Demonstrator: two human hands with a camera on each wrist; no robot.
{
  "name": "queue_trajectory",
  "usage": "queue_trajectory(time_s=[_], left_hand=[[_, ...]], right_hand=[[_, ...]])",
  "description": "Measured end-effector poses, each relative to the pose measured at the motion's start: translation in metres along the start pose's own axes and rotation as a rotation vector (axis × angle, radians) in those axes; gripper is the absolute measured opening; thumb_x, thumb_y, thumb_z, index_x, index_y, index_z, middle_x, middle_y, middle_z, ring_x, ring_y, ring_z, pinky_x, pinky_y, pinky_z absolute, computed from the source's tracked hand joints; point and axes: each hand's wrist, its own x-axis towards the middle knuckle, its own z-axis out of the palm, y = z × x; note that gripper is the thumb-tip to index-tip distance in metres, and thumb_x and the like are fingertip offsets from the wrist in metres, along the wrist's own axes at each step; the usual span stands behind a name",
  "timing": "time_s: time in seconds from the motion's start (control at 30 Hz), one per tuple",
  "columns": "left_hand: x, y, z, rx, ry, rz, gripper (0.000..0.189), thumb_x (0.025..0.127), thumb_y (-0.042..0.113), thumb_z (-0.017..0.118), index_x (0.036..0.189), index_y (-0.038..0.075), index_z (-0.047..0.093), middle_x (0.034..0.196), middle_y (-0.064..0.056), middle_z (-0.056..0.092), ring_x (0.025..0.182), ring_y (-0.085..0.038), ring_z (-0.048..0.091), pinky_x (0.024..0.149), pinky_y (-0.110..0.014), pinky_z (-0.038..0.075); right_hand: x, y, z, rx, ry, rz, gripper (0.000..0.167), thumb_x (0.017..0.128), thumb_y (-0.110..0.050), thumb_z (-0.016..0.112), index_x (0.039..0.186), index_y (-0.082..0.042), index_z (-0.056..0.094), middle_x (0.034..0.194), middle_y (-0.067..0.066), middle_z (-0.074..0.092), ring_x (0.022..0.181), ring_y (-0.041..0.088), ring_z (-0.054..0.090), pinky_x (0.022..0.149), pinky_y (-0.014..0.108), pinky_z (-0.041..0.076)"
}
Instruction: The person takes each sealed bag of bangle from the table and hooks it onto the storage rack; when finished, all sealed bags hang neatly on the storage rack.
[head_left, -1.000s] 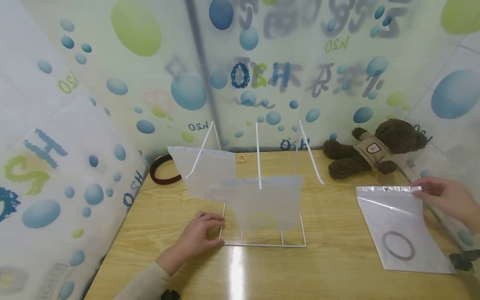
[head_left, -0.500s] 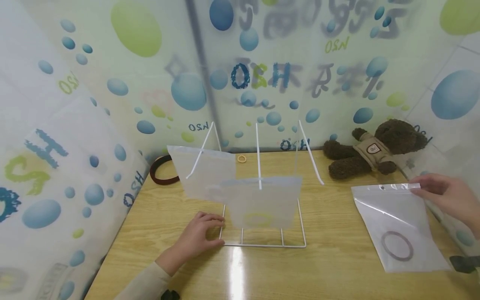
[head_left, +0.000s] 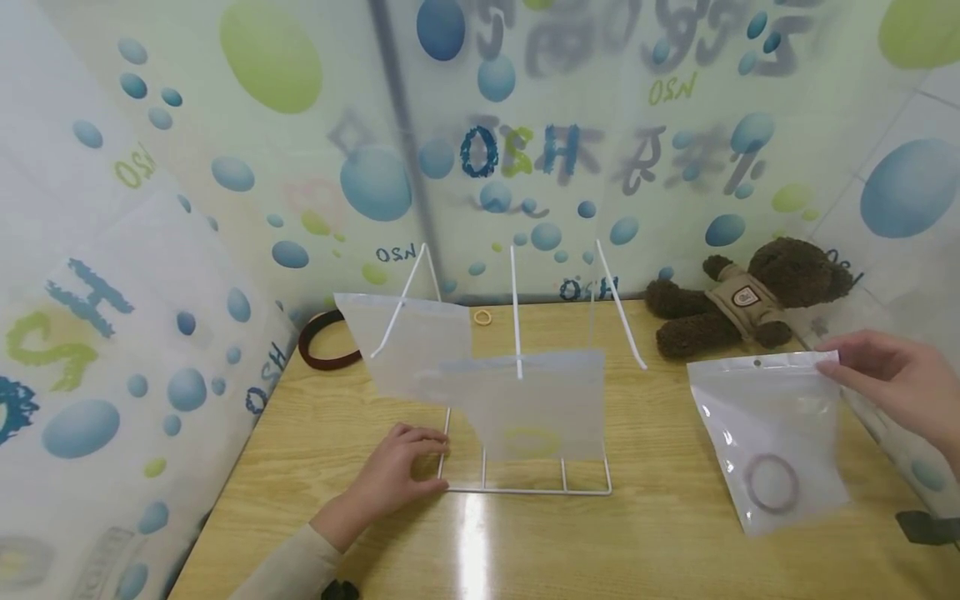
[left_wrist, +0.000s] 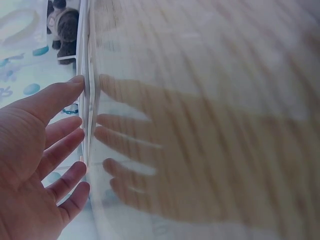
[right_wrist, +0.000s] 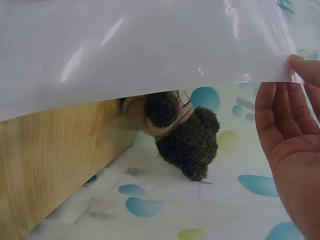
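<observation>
My right hand (head_left: 896, 379) pinches the top right corner of a whitish plastic zip bag (head_left: 787, 417) between thumb and fingers. Through the bag a pinkish ring (head_left: 772, 483) shows near its bottom. In the right wrist view the bag (right_wrist: 150, 55) spans the top, its corner between thumb and fingers. A white wire rack (head_left: 528, 492) stands mid-table with three slanted prongs; two similar bags, a left one (head_left: 412, 342) and a front one (head_left: 536, 404) with a yellow ring inside, hang on it. My left hand (head_left: 401, 471) rests with fingertips at the rack's left base corner, fingers spread.
A brown teddy bear (head_left: 750, 300) in a beige shirt lies at the back right of the wooden table (head_left: 352, 400). At the back left is a dark brown hoop (head_left: 315, 358). A small orange ring (head_left: 483, 317) lies behind the rack. A bubble-print curtain surrounds the table.
My right hand has moved slightly up and left with the bag, whose bottom has swung left. The front bag on the rack sways a little. My left hand stays put.
</observation>
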Motion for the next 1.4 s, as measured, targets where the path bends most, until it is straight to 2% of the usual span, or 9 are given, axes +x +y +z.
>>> queue_trajectory(time_s=[0.13,0.33,0.43,0.8,0.9,1.07,1.23,1.4], left_hand=[[0.0,0.0,-0.001,-0.002,0.002,0.001,0.048,0.077,0.038,0.09,0.119,0.018,0.077,0.132,0.005,0.07,0.112,-0.018,0.056,0.097,-0.042,0.05],[-0.001,0.0,-0.001,-0.004,0.004,0.009,0.047,0.077,0.038,0.09,0.118,0.019,0.077,0.132,0.004,0.071,0.112,-0.019,0.056,0.097,-0.043,0.05],[-0.001,0.0,-0.001,0.001,0.003,0.007,0.047,0.077,0.038,0.09,0.118,0.019,0.077,0.132,0.004,0.07,0.113,-0.019,0.056,0.097,-0.043,0.05],[-0.001,0.001,-0.001,-0.003,0.001,0.002,0.047,0.077,0.038,0.09,0.118,0.019,0.077,0.132,0.004,0.07,0.114,-0.02,0.056,0.098,-0.043,0.051],[-0.001,0.001,-0.001,-0.003,-0.001,-0.001,0.047,0.077,0.038,0.09,0.118,0.019,0.077,0.132,0.004,0.07,0.114,-0.019,0.056,0.097,-0.043,0.051],[-0.001,-0.001,0.001,-0.006,0.011,0.008,0.047,0.077,0.038,0.09,0.119,0.019,0.077,0.132,0.004,0.07,0.114,-0.019,0.056,0.097,-0.043,0.051],[-0.001,-0.002,0.002,-0.009,0.018,0.013,0.049,0.077,0.038,0.09,0.119,0.019,0.076,0.132,0.004,0.07,0.114,-0.019,0.056,0.097,-0.043,0.05],[-0.002,-0.003,0.002,-0.004,0.019,0.011,0.049,0.077,0.039,0.09,0.119,0.019,0.076,0.133,0.006,0.07,0.114,-0.018,0.056,0.097,-0.043,0.05]], right_hand=[[-0.002,-0.012,0.001,0.058,0.02,-0.011,0.017,0.093,-0.007,0.076,0.109,-0.011,0.071,0.088,-0.036,0.065,0.076,-0.017,0.061,0.063,0.005,0.046],[-0.008,-0.03,0.001,0.046,0.05,0.003,0.021,0.095,-0.01,0.075,0.114,-0.004,0.068,0.088,-0.035,0.064,0.077,-0.016,0.061,0.066,0.003,0.046],[-0.011,-0.038,0.002,0.079,0.074,-0.008,0.022,0.095,-0.007,0.073,0.116,-0.002,0.068,0.089,-0.033,0.065,0.076,-0.015,0.062,0.066,0.003,0.047],[-0.024,-0.075,0.004,0.11,0.134,-0.027,0.023,0.094,-0.003,0.073,0.115,-0.011,0.072,0.086,-0.027,0.065,0.07,-0.007,0.061,0.064,0.005,0.045],[-0.027,-0.084,0.004,0.114,0.139,-0.051,0.024,0.094,-0.001,0.073,0.115,-0.011,0.072,0.086,-0.026,0.066,0.069,-0.005,0.06,0.064,0.006,0.045],[-0.031,-0.095,0.006,0.168,0.147,-0.131,0.026,0.09,0.011,0.07,0.114,-0.002,0.071,0.086,-0.022,0.069,0.068,-0.003,0.062,0.064,0.006,0.046],[-0.037,-0.108,0.005,0.199,0.151,-0.163,0.028,0.088,0.015,0.07,0.111,0.0,0.071,0.086,-0.018,0.069,0.064,-0.001,0.063,0.064,0.007,0.048],[-0.044,-0.122,0.004,0.202,0.152,-0.213,0.028,0.085,0.02,0.069,0.11,0.005,0.07,0.092,-0.014,0.07,0.064,0.0,0.063,0.065,0.008,0.051]])
